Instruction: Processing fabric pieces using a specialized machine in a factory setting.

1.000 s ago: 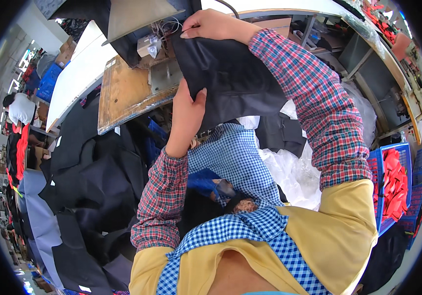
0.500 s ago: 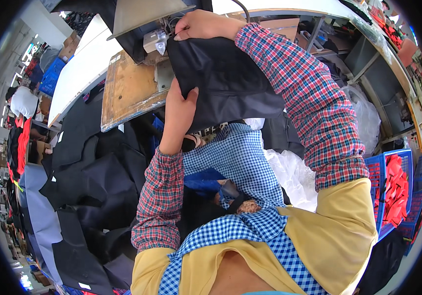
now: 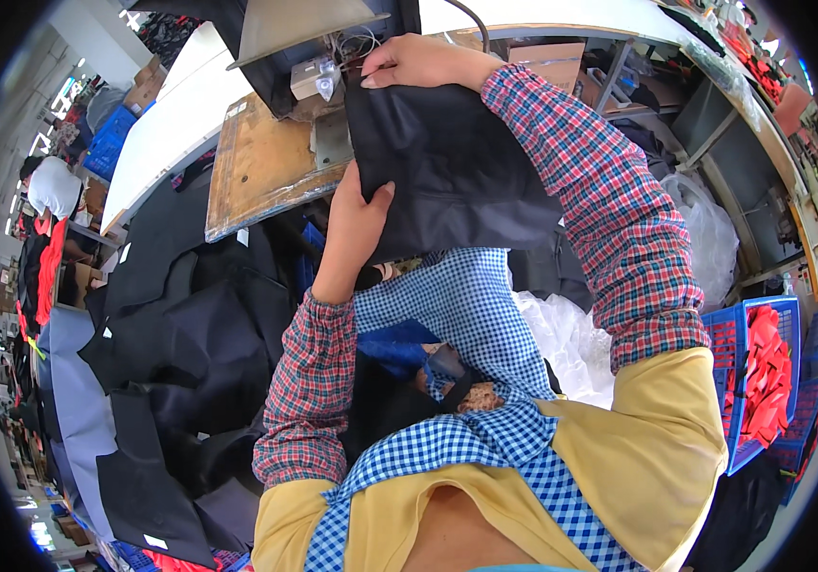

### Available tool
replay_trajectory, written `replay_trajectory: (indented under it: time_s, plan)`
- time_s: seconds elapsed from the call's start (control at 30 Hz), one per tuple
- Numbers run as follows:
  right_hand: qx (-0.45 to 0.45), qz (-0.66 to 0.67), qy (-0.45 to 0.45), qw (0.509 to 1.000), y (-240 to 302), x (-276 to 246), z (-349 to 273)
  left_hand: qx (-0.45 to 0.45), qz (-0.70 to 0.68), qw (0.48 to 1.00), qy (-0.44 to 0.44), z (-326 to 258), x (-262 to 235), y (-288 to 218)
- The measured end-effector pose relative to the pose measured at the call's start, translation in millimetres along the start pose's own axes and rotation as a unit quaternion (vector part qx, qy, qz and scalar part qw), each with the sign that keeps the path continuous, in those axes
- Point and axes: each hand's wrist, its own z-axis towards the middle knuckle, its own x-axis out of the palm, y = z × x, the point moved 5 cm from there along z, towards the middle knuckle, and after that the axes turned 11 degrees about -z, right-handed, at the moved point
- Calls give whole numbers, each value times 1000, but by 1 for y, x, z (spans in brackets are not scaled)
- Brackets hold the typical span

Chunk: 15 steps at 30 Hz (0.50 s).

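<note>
Between my hands a black fabric piece (image 3: 457, 167) is stretched over my lap, its left edge beside a metal plate (image 3: 332, 141) on a wooden work board (image 3: 261, 167). My left hand (image 3: 357, 224) pinches the near part of that left edge, thumb on top. At the far left corner my right hand (image 3: 428, 63) grips the cloth between thumb and bent fingers. Just left of my right hand, a machine head (image 3: 318, 76) with thin wires sits under a beige metal cover (image 3: 304, 24).
Several black fabric pieces (image 3: 171, 343) are heaped at my left. A blue basket (image 3: 741, 381) of red fabric pieces stands at my right, near clear plastic bags (image 3: 566, 343). White tables (image 3: 166, 124) lie beyond; another person (image 3: 53, 186) is far left.
Both hands and the black fabric piece have shifted slightly right, a little away from the machine head. The whole view has also moved slightly. Both hands keep their hold.
</note>
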Motion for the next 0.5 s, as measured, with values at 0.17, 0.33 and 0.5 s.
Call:
replay_trajectory:
  time_s: [0.17, 0.33, 0.5]
  plan:
    - [2, 60, -39, 997, -2, -1, 1, 29, 38, 999, -8, 4, 2, -10]
    - [3, 54, -42, 998, 0, 1, 7, 36, 50, 998, -15, 9, -4, -6]
    - [-20, 30, -63, 997, -2, 5, 11, 26, 49, 998, -14, 12, -7, 1]
